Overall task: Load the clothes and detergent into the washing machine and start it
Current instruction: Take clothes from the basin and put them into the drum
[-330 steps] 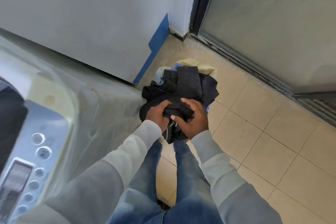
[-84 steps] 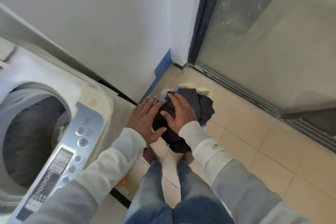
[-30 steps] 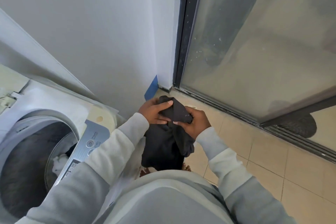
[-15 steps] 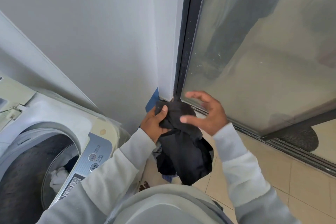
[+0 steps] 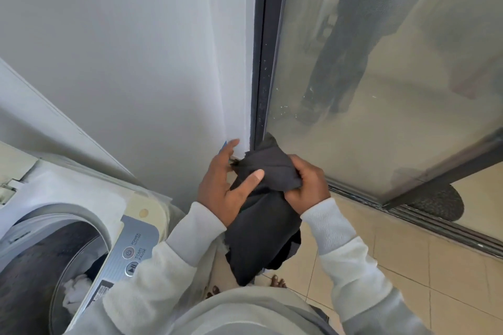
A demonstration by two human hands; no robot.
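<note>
A bundle of dark clothes [image 5: 262,223] hangs in front of my chest, above the floor. My right hand [image 5: 307,185] is clenched on its upper right part. My left hand [image 5: 227,185] rests against the bundle's left side with fingers spread and the thumb pressed on the cloth. The top-loading washing machine [image 5: 89,204] stands at the lower left with its drum [image 5: 40,266] uncovered; white and dark cloth [image 5: 76,284] lies inside. Its silver control panel [image 5: 130,250] shows the power and start/pause buttons. No detergent is in view.
A white wall [image 5: 136,49] rises behind the machine. A dark-framed glass sliding door [image 5: 381,76] fills the right side, its track running along the beige tiled floor [image 5: 422,266]. My bare toes [image 5: 277,280] show below the bundle.
The clothes came up off the floor pile to chest height. In the last half second my right hand closed on the bundle and my left hand loosened, fingers spreading.
</note>
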